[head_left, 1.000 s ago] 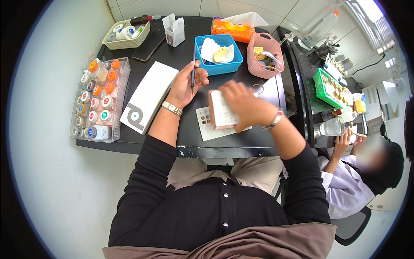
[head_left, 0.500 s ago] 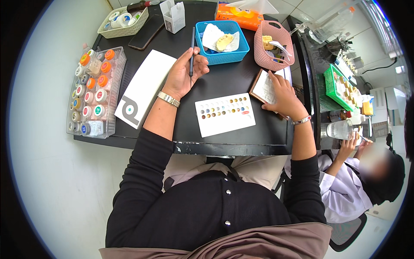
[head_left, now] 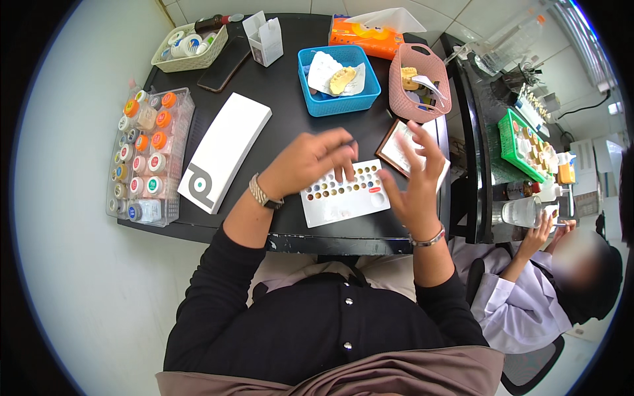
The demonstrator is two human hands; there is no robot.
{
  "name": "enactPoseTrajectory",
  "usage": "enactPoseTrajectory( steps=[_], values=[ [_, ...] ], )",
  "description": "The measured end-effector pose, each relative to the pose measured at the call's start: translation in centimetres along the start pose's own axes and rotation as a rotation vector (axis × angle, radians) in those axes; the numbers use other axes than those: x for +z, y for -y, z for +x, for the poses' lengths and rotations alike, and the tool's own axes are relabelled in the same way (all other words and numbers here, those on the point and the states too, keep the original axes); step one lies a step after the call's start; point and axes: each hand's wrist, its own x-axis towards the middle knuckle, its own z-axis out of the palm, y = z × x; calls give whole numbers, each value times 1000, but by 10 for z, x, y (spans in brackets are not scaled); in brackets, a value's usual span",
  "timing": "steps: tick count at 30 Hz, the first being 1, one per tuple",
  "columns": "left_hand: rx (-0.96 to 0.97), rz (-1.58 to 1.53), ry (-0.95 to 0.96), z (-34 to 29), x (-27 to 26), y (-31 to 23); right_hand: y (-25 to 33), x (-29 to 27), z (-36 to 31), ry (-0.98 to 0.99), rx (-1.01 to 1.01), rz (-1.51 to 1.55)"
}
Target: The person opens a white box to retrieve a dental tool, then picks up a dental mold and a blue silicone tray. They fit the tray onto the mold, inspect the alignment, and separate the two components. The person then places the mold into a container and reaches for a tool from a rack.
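My left hand [head_left: 309, 162] hangs over the upper left of a white palette [head_left: 343, 214] with rows of small coloured wells. Its fingers are curled and blurred; a dark bit of a thin dark-handled tool [head_left: 354, 149] shows between them, the rest hidden. My right hand [head_left: 417, 188] is raised beside the palette's right edge, fingers spread and holding nothing. Partly behind it lies a white pad in a brown frame [head_left: 392, 149]. A blue basket [head_left: 345, 105] beyond holds a cream dental model [head_left: 342, 80] on white paper.
At left stand a long white box [head_left: 228, 148] and a clear rack of small jars [head_left: 173, 198]. A pink basket [head_left: 399, 99], tissue pack [head_left: 366, 38], phone [head_left: 224, 65] and small white carton [head_left: 265, 41] line the far side. A co-worker [head_left: 522, 297] sits at right.
My left hand has moved right and nearer, from beside the white box to over the palette. My right hand has lifted off the framed pad and moved left, its fingers spreading.
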Motion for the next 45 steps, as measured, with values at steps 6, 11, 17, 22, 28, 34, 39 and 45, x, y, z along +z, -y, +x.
enactPoseTrajectory(
  steps=[6,11,17,22,28,34,39,45],
  values=[
    [-83,122,295,-8,16,-1,-7,5,-19,241,-210,-361],
    [-118,266,128,-18,-9,-1,-13,-5,-53,324,49,-181],
    [-125,587,-122,-57,-6,-19,-15,-14,-97,332,349,-40],
    [-202,865,-141,-86,38,7,-8,-16,-100,347,373,-19],
    [-223,731,-242,-91,41,23,1,-13,-107,340,363,-87],
    [-165,629,-197,-85,29,27,11,-12,-118,271,364,-176],
    [-154,602,-185,-83,24,24,14,-14,-128,237,388,-186],
    [-153,610,-198,-84,27,26,15,-18,-134,222,410,-186]
  ],
)
